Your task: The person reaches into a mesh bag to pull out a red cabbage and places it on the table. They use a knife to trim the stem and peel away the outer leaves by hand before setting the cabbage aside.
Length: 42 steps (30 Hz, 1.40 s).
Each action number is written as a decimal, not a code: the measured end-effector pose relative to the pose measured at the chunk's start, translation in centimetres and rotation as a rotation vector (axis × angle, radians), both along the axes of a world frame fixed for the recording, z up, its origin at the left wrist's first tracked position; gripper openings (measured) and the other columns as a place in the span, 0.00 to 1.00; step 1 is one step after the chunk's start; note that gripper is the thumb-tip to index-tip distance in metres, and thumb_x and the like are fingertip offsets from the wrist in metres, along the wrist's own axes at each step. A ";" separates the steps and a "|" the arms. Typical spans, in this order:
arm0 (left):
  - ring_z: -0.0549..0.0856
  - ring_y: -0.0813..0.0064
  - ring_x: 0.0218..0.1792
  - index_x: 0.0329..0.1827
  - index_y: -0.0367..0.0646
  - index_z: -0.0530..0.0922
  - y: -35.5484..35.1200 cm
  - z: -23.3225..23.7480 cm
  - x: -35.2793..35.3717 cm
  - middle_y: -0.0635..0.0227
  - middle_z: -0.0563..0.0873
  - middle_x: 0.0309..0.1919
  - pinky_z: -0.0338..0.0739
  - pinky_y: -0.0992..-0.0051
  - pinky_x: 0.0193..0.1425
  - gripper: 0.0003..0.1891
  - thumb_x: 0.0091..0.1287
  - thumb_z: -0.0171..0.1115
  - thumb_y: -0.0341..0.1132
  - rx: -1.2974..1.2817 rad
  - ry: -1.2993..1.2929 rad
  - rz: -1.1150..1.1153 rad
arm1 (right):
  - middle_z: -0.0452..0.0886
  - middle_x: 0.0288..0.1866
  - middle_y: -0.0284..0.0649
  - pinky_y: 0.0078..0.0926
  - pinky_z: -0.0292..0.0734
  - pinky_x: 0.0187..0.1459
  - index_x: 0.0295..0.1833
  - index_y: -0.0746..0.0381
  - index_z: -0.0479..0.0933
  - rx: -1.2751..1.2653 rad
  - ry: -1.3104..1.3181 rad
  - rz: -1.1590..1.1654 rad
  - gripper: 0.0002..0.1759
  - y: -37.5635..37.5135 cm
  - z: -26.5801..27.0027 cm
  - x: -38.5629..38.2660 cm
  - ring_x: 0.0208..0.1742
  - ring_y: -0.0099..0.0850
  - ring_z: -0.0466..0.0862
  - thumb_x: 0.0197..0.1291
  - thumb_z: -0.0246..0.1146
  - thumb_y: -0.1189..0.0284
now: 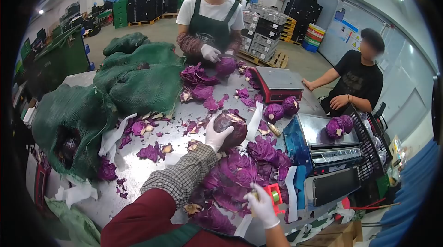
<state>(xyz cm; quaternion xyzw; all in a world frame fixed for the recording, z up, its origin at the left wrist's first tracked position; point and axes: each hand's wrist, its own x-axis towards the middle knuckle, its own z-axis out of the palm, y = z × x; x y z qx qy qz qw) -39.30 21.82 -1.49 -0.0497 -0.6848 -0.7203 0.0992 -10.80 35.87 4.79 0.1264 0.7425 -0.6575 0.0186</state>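
My left hand (217, 136), in a white glove, grips a dark red cabbage (231, 129) from its left side, a little above the metal table (138, 173). A pale cut or torn patch shows on top of the cabbage. At the lower right my gloved right hand (264, 206) is closed, its fingers around something small and yellowish that I cannot make out. Right beside those fingers is a red tape dispenser (280, 203) with a green roll. Loose purple cabbage leaves (230, 173) lie heaped below the held cabbage and beside my right hand.
Green mesh sacks (138, 81) fill the table's left side. Across the table a person in a dark apron (210, 25) handles another cabbage (225, 66). Scales (281, 81) and a wrapping machine (325, 136) stand to the right, with a second person (360, 71) behind them.
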 end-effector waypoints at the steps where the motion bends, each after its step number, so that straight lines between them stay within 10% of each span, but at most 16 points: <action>1: 0.74 0.58 0.61 0.67 0.38 0.66 1.1 -0.4 -0.7 0.51 0.73 0.59 0.68 0.66 0.67 0.45 0.46 0.78 0.45 -0.052 0.035 0.036 | 0.83 0.38 0.41 0.17 0.76 0.31 0.68 0.72 0.63 -0.008 -0.030 0.001 0.27 -0.1 -0.7 0.9 0.27 0.20 0.78 0.65 0.58 0.78; 9: 0.69 0.48 0.67 0.74 0.39 0.54 1.9 3.6 -2.6 0.43 0.65 0.68 0.67 0.60 0.69 0.57 0.47 0.70 0.63 -0.735 -0.179 -0.128 | 0.83 0.40 0.40 0.19 0.76 0.34 0.67 0.70 0.64 0.013 0.021 -0.111 0.25 -0.8 -3.0 4.7 0.31 0.21 0.80 0.65 0.58 0.78; 15: 0.75 0.50 0.62 0.70 0.38 0.64 -3.8 2.9 4.1 0.47 0.72 0.63 0.70 0.59 0.66 0.46 0.54 0.68 0.59 -0.752 0.060 -0.177 | 0.82 0.42 0.43 0.20 0.77 0.33 0.68 0.69 0.62 -0.194 0.048 -0.010 0.26 -3.8 -0.7 5.3 0.30 0.22 0.80 0.67 0.57 0.76; 17: 0.80 0.58 0.55 0.64 0.41 0.71 -8.1 2.4 9.8 0.51 0.79 0.54 0.73 0.62 0.61 0.36 0.57 0.69 0.53 -0.385 -0.027 -0.314 | 0.82 0.43 0.43 0.19 0.76 0.35 0.71 0.65 0.60 -0.240 0.069 0.101 0.27 -6.1 -0.8 5.7 0.29 0.23 0.79 0.70 0.56 0.73; 19: 0.81 0.67 0.50 0.56 0.40 0.77 -12.6 -2.8 13.4 0.57 0.83 0.41 0.75 0.66 0.59 0.26 0.59 0.68 0.47 -0.373 -0.080 -0.116 | 0.82 0.45 0.41 0.18 0.75 0.37 0.72 0.65 0.59 -0.290 0.066 0.230 0.27 -9.3 -0.4 6.2 0.31 0.21 0.78 0.70 0.55 0.73; 21: 0.84 0.70 0.44 0.56 0.41 0.79 -18.6 4.3 19.3 0.57 0.84 0.41 0.78 0.68 0.55 0.22 0.63 0.66 0.44 -0.120 -0.156 -0.130 | 0.81 0.46 0.41 0.19 0.75 0.37 0.73 0.65 0.58 -0.317 -0.044 0.351 0.28 -12.4 0.2 7.2 0.32 0.22 0.78 0.71 0.54 0.72; 23: 0.84 0.71 0.46 0.56 0.38 0.79 -25.6 -1.8 19.4 0.60 0.86 0.46 0.79 0.71 0.51 0.23 0.64 0.66 0.43 -0.375 -0.130 0.116 | 0.81 0.45 0.40 0.20 0.75 0.37 0.73 0.66 0.57 -0.526 -0.128 0.466 0.29 -15.0 -1.5 8.5 0.32 0.23 0.78 0.71 0.55 0.72; 25: 0.84 0.71 0.44 0.55 0.37 0.79 -31.1 4.1 23.8 0.60 0.86 0.47 0.79 0.72 0.51 0.22 0.65 0.65 0.43 -0.281 -0.282 0.245 | 0.80 0.39 0.41 0.21 0.75 0.34 0.71 0.67 0.59 -0.467 -0.277 0.570 0.28 -17.4 -1.3 10.0 0.30 0.23 0.78 0.70 0.57 0.71; 33: 0.84 0.56 0.44 0.48 0.35 0.80 -47.5 7.6 25.6 0.52 0.83 0.46 0.78 0.67 0.52 0.18 0.60 0.67 0.39 -0.732 0.374 0.757 | 0.79 0.32 0.38 0.21 0.74 0.30 0.55 0.65 0.72 -0.415 -0.504 0.725 0.14 -24.1 -0.8 8.3 0.27 0.24 0.77 0.67 0.59 0.71; 37: 0.85 0.56 0.45 0.46 0.35 0.81 -56.7 11.3 23.2 0.50 0.85 0.42 0.78 0.65 0.50 0.18 0.63 0.62 0.43 -0.534 0.100 0.915 | 0.80 0.34 0.41 0.22 0.76 0.31 0.52 0.65 0.72 -0.268 -0.339 0.687 0.11 -28.1 0.4 5.9 0.28 0.26 0.79 0.68 0.57 0.72; 42: 0.84 0.51 0.48 0.42 0.34 0.84 -61.7 9.3 23.6 0.47 0.85 0.43 0.76 0.61 0.57 0.25 0.65 0.54 0.51 -1.119 -0.671 0.329 | 0.82 0.37 0.43 0.26 0.80 0.36 0.49 0.67 0.71 -0.162 -0.156 0.641 0.11 -33.3 2.0 0.5 0.32 0.29 0.82 0.68 0.57 0.70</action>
